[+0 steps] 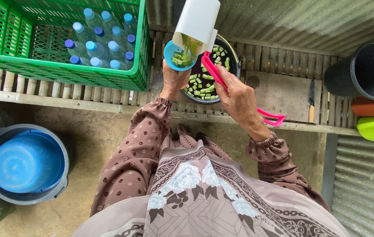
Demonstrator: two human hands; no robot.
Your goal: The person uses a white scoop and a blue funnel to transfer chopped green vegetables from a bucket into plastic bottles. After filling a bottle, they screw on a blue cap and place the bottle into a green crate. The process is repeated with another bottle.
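Standing at slatted bench, concrete floor

Green pieces over the dark bucket

My left hand holds a small blue cup of green pieces; my right hand grips a pink ladle above the bucket.

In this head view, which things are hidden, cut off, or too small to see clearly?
- Blue funnel: its lower part is hidden behind the left hand.
- White container: its top is cut off by the upper edge.
- Pink utensil: its middle is hidden by the right hand; its kind is unclear.
- Black bucket: cut off by the right edge.
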